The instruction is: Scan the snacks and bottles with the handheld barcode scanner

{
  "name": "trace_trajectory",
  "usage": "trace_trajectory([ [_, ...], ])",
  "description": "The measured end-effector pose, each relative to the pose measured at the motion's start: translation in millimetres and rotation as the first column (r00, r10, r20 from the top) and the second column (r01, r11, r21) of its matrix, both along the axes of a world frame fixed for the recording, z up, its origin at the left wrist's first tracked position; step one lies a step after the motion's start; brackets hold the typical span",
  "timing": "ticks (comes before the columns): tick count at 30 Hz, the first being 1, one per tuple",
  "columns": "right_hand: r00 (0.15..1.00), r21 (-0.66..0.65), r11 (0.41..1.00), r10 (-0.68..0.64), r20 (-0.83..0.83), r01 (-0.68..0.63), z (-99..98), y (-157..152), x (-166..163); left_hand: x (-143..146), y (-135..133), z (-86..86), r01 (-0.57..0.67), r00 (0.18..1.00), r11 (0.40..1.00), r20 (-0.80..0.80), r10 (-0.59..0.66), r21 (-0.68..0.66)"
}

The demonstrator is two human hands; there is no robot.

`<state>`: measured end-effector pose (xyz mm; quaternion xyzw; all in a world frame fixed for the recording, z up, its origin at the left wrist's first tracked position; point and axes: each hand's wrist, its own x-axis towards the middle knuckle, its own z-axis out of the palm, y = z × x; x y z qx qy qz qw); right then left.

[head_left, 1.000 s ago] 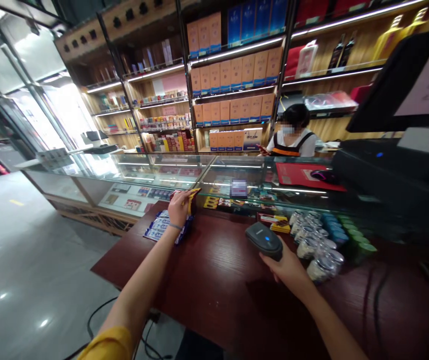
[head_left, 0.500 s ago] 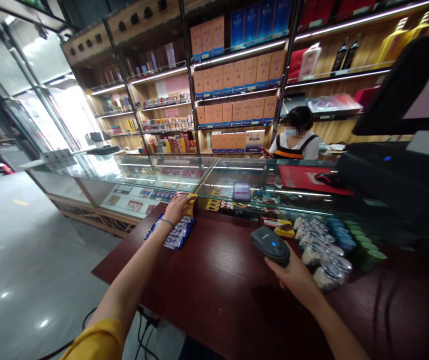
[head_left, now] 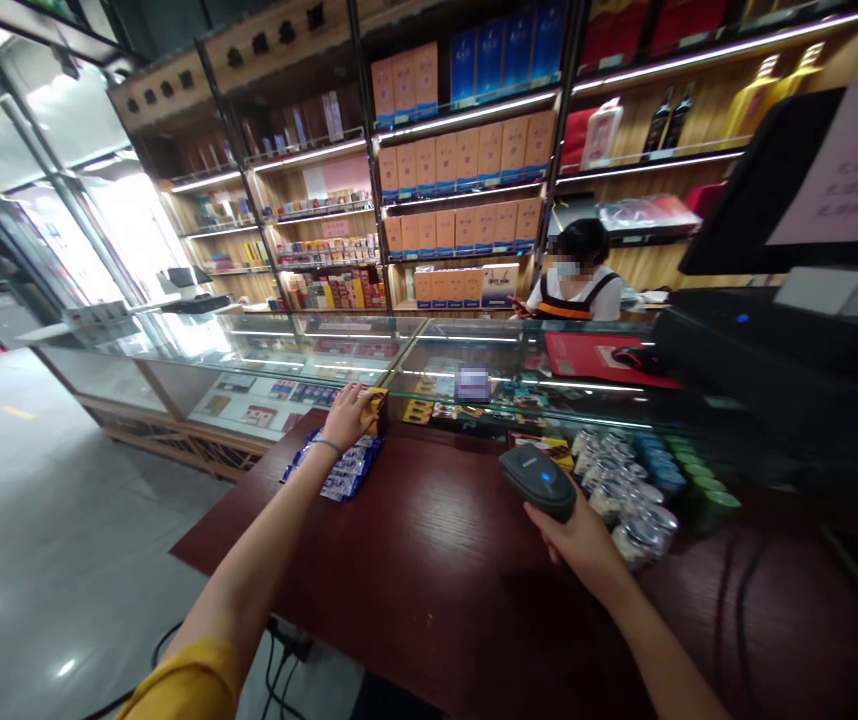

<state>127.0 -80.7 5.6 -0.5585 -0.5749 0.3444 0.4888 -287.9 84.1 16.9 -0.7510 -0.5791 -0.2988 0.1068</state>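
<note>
My left hand (head_left: 346,415) reaches across the desk with its fingers curled over a small yellow and dark red box (head_left: 379,408), which they partly hide. Just below that hand lies a spread of blue and silver snack packets (head_left: 346,472), in overlapping rows on the wooden desk (head_left: 421,560). In my right hand (head_left: 575,530) is a black barcode scanner (head_left: 538,480) with a blue light lit on top. The scanner is held above the desk, its front pointing away to the left. Its grip is mostly hidden by my palm.
Beside the scanner stand rows of lidded jars (head_left: 643,530) and green cans (head_left: 714,500). A glass display counter (head_left: 324,350) runs behind the desk. A dark monitor (head_left: 751,190) overhangs the right. Beyond the counter sits a person (head_left: 583,285). Cables (head_left: 279,670) hang below the desk.
The whole view has shifted slightly left. My left hand stays at the yellow and dark red box, and my right hand still holds the barcode scanner, now a little nearer the jars.
</note>
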Motion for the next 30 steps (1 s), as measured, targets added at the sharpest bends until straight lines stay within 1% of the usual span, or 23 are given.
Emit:
trace_trajectory([
  [3,0.99,0.026,0.999,-0.014,-0.144,0.018,10.2,1,12,19,-5,1.3,0.001,1.0,0.998,0.015,-0.002,0.066],
  [5,0.988,0.045,0.997,-0.048,-0.148,0.056,18.9,2,23,40,-9,1.1,0.048,0.998,0.992,0.037,-0.053,0.117],
  [7,0.986,0.057,0.995,-0.068,-0.154,0.077,27.1,2,32,67,-15,0.0,0.112,0.99,0.98,0.067,-0.124,0.163],
  [11,0.96,0.05,0.993,-0.09,-0.264,0.106,37.2,0,46,134,-26,-8.1,0.224,0.962,0.955,0.113,-0.248,0.194],
  [15,0.94,0.073,0.989,-0.098,-0.325,0.128,41.2,-1,55,202,-33,-26.0,0.353,0.918,0.923,0.132,-0.373,0.152],
  [18,0.916,0.036,0.985,-0.141,-0.375,0.167,42.1,0,64,248,-33,-42.3,0.438,0.878,0.894,0.169,-0.449,0.097],
  [21,0.883,0.014,0.975,-0.196,-0.426,0.223,41.3,2,71,287,-30,-57.4,0.517,0.835,0.855,0.196,-0.514,0.041],
  [23,0.871,0.013,0.97,-0.213,-0.443,0.244,40.6,3,74,308,-26,-66.3,0.544,0.822,0.839,0.203,-0.532,-0.004],
  [25,0.864,0.013,0.968,-0.216,-0.455,0.25,40.4,2,76,325,-21,-74.2,0.539,0.83,0.84,0.2,-0.52,-0.053],
  [28,0.857,-0.009,0.969,-0.223,-0.464,0.247,41.5,1,79,341,-17,-83.5,0.503,0.859,0.857,0.171,-0.482,-0.11],
  [30,0.888,-0.014,0.975,-0.206,-0.411,0.22,42.7,1,80,347,-17,-86.9,0.471,0.879,0.872,0.146,-0.453,-0.129],
])
